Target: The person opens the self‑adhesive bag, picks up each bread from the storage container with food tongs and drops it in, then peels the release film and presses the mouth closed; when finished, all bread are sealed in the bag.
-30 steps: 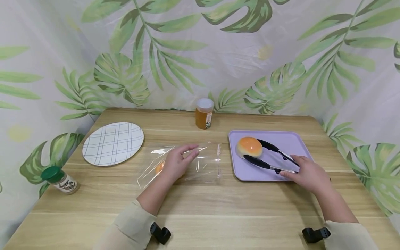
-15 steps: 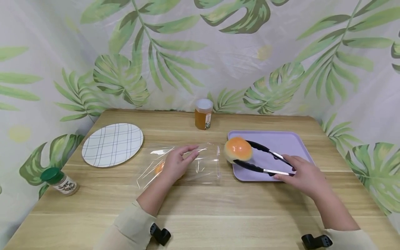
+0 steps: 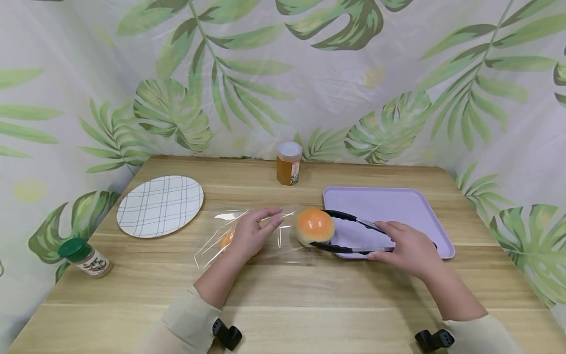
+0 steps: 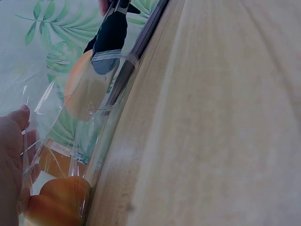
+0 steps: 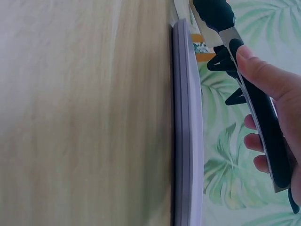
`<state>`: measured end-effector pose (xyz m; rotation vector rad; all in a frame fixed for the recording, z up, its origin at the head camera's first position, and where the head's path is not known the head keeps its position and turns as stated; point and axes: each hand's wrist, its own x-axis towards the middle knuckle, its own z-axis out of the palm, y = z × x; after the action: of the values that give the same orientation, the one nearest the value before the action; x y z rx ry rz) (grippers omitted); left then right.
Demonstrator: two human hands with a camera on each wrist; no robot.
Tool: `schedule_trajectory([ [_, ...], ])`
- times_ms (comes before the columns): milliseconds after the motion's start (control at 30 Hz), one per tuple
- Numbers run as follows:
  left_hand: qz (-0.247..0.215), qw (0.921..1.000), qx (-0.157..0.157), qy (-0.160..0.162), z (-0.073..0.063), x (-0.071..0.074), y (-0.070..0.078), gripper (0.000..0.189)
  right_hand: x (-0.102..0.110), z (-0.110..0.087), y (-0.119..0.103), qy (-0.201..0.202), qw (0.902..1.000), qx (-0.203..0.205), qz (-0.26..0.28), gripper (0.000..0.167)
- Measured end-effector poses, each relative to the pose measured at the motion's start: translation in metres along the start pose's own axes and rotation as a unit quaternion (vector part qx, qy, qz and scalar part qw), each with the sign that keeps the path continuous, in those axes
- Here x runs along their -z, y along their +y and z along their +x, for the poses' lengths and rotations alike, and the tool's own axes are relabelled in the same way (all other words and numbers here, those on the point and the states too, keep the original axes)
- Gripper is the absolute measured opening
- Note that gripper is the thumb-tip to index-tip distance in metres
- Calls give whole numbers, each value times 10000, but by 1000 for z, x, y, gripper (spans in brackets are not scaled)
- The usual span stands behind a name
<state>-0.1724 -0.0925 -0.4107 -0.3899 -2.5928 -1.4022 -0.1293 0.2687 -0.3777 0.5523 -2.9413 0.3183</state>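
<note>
My left hand [image 3: 252,231] holds up the top film of a clear plastic bag [image 3: 208,221] lying on the table, thumb and index finger spread apart. A glossy orange-brown bun [image 4: 61,200] sits inside the bag, partly hidden by this hand in the head view. My right hand [image 3: 411,250] grips metal tongs with black tips [image 3: 340,215], its thumb along one arm. Between the tong tips is a second round bun [image 3: 316,223], overlapping the bag's right end in the head view. The left wrist view shows this bun and a tong tip through the bag's film.
A lilac tray [image 3: 398,211] lies under the tongs at right. A honey-coloured jar [image 3: 289,164] stands at the back. At left are a checked white plate [image 3: 161,206] and a green-capped shaker [image 3: 84,257]. A leaf-print cloth [image 3: 247,73] hangs behind the table.
The right hand has carried the bun with the tongs leftward off the tray to the right end of the bag. The left hand has stayed in place at the bag.
</note>
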Motion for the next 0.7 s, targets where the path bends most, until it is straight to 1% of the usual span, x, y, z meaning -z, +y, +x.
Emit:
schedule_trajectory([
  [200,-38,10000,-85,-13,-1,0,0,29,-11,13,-10,-109,9997,213,105,79],
  [367,-51,9999,-119,-47,-2,-1,0,30,-19,25,-20,-300,9988,263,295,80],
  [467,-33,9998,-195,-3,-2,-1,-1,28,-23,30,-25,-404,9982,272,338,80],
  [600,7,9994,-354,47,-2,-2,-1,26,-27,37,-30,-489,9974,284,453,80],
  [700,-85,9993,-368,11,-2,-3,0,26,-30,40,-33,-510,9966,347,543,79],
])
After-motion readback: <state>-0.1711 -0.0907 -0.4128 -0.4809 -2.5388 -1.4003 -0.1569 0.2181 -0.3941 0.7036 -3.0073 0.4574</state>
